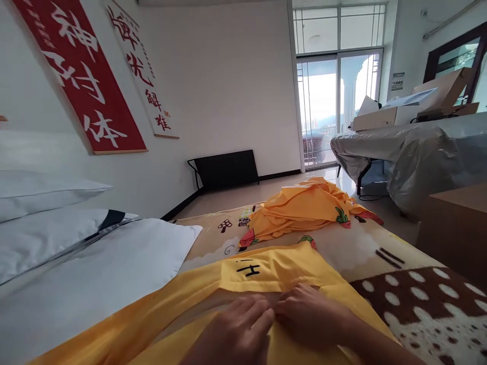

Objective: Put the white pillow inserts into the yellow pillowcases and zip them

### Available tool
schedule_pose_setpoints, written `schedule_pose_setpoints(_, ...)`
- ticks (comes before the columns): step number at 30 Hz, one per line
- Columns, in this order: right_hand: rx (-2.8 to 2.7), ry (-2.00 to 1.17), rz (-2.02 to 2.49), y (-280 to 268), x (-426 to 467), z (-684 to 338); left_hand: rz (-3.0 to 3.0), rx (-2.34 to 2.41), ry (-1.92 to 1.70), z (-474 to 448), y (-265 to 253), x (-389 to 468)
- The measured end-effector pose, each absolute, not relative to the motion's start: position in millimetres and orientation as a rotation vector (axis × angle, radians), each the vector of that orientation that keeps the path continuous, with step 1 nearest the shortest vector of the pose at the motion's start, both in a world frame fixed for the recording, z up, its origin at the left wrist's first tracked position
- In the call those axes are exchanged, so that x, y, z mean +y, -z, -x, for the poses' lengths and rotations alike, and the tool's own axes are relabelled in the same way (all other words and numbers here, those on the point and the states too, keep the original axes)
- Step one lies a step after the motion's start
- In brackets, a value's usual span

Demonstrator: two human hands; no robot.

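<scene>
A yellow cloth cover (pixel 266 268) with black "Hi" lettering lies spread across the bed in front of me. A long gap runs across it, with a brownish layer showing inside. My left hand (pixel 243 322) is closed at the near edge of this gap, fingers bent down on the cloth. Right beside it, my right hand (pixel 308 309) is also closed, pinching the cover near the gap's edge. The knuckles nearly touch, and the fingertips are mostly hidden. Beyond the cover, a crumpled pile of orange cloth (pixel 297 208) with carrot prints rests on the bed.
White pillows (pixel 152 248) are stacked along the left. A patterned blanket (pixel 414 294) covers the bed. At the right stand a brown box (pixel 452 228) and a plastic-draped table (pixel 418 147) with open cartons. A black folded panel (pixel 228 170) leans by the far wall.
</scene>
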State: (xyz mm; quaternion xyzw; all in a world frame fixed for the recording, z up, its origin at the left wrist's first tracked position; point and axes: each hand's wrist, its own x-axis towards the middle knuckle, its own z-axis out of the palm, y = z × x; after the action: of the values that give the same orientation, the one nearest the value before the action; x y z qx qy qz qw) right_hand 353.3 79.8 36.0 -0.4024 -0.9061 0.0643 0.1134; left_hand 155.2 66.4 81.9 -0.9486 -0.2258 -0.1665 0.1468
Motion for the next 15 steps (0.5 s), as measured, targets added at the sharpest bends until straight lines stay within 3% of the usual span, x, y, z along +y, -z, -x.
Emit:
schedule_pose_setpoints(5,-2.46,-0.358,1.11,-50,95,-385,2.913,-0.98,0.071,-191,-63,80)
schedule_pose_setpoints(9,-2.253,-0.062,1.299,-37,115,-383,2.901,-1.045,-0.061,-194,-63,81)
schedule_pose_setpoints(15,-2.012,0.212,1.793,-24,134,-383,2.776,-0.721,-0.423,-231,-89,81)
